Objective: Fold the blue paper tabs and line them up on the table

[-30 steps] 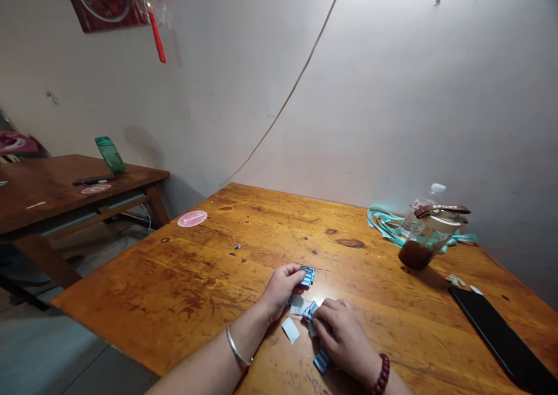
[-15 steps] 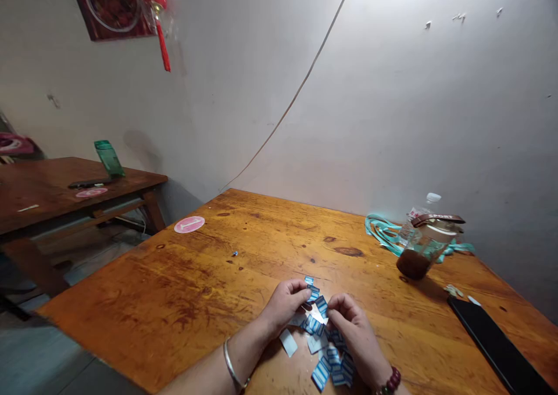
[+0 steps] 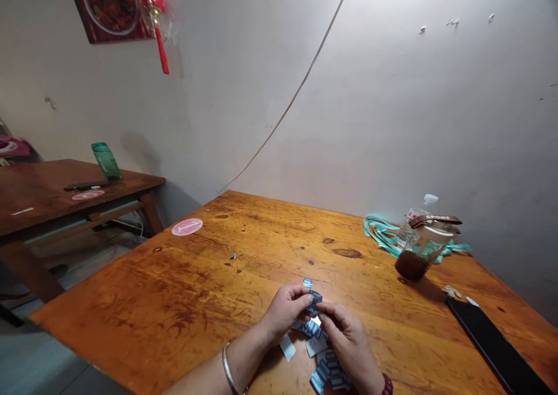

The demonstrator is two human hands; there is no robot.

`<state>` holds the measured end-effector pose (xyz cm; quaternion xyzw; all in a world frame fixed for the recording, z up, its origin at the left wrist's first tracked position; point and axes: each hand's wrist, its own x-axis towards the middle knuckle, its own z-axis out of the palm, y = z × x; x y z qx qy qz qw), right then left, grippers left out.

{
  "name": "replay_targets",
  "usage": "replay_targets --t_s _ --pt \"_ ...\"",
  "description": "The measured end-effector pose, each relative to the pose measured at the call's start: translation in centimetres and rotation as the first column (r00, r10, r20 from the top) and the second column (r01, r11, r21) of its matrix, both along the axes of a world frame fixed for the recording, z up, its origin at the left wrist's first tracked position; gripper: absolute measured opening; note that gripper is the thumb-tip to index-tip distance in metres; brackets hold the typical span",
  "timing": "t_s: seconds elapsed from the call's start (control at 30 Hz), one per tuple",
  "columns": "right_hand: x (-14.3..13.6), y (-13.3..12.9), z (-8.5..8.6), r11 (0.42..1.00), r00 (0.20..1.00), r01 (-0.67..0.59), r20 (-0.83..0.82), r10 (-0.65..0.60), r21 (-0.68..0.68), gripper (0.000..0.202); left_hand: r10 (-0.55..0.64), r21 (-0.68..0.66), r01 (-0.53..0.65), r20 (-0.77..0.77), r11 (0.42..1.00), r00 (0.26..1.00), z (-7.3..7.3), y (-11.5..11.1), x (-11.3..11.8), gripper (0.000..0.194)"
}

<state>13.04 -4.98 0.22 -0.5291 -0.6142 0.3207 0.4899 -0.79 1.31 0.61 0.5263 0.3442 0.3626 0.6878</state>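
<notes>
Cards [image 3: 321, 376] lay on the near counter [image 3: 196, 302]; the left hand [image 3: 284, 311] pinched a blue piece [image 3: 315, 302], the right hand [image 3: 349, 336] pinching its near edge.

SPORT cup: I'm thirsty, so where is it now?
In the head view, the cup sits on the near table, beyond and right of the right hand, just in front of the clear bottle and ribbon.
</notes>
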Motion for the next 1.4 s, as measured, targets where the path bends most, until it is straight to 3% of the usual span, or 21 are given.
replay_targets --t_s 0.2,0.33,0.43,0.57,0.7,0.83,0.97,1.07,1.2,1.4 --pt "0.0 -0.2 0.3 1.0 1.0 0.003 0.002 -0.003 -0.005 0.021 -0.052 -0.058 0.053 0.023 0.997 0.998 0.2 -0.1 0.0 0.032" --pt "0.2 -0.1 0.5 0.999 0.998 0.038 0.05 -0.038 -0.017 0.023 0.021 -0.051 -0.02 0.014 0.998 1.0 0.5 0.0 0.0 0.027" --pt "0.5 0.0 0.4 0.995 0.973 0.097 0.214 -0.087 -0.036 0.023 0.115 -0.037 -0.115 0.023 0.993 0.993 0.4 0.4 -0.3 0.024" --pt "0.7 -0.2 0.4 0.996 0.855 0.062 0.518 -0.02 -0.064 0.015 0.169 -0.027 -0.168 0.033 0.985 0.985 0.1 0.8 -0.4 0.022" --pt "0.4 -0.4 0.4 0.996 0.803 0.042 0.596 0.014 -0.081 0.011 0.157 -0.021 -0.157 0.021 0.987 0.987 0.0 0.8 -0.3 0.022" --pt "0.4 -0.1 0.1 0.994 0.868 0.055 0.497 -0.001 -0.094 0.008 0.149 -0.015 -0.149 0.018 0.989 0.989 -0.1 0.8 -0.3 0.022" --pt "0.6 0.1 0.1 0.993 0.948 0.071 0.317 -0.039 -0.091 0.018 0.136 -0.016 -0.136 0.007 0.991 0.991 -0.1 0.9 -0.4 0.024" --pt "0.5 0.2 0.5 0.99 0.999 0.035 0.001 -0.035 -0.14 0.018 0.134 -0.003 -0.134 -0.011 0.991 0.991 0.0 0.8 -0.4 0.025" --pt "0.0 0.2 0.7 0.97 0.927 -0.024 -0.369 -0.068 -0.241 0.017 0.109 0.026 -0.108 -0.031 0.994 0.994 0.3 0.3 0.0 0.025" --pt "-0.3 0.3 0.0 0.976 0.937 0.02 -0.335 -0.093 -0.216 0.024 0.056 0.072 -0.053 -0.035 0.996 0.998 0.3 -0.4 0.4 0.026"
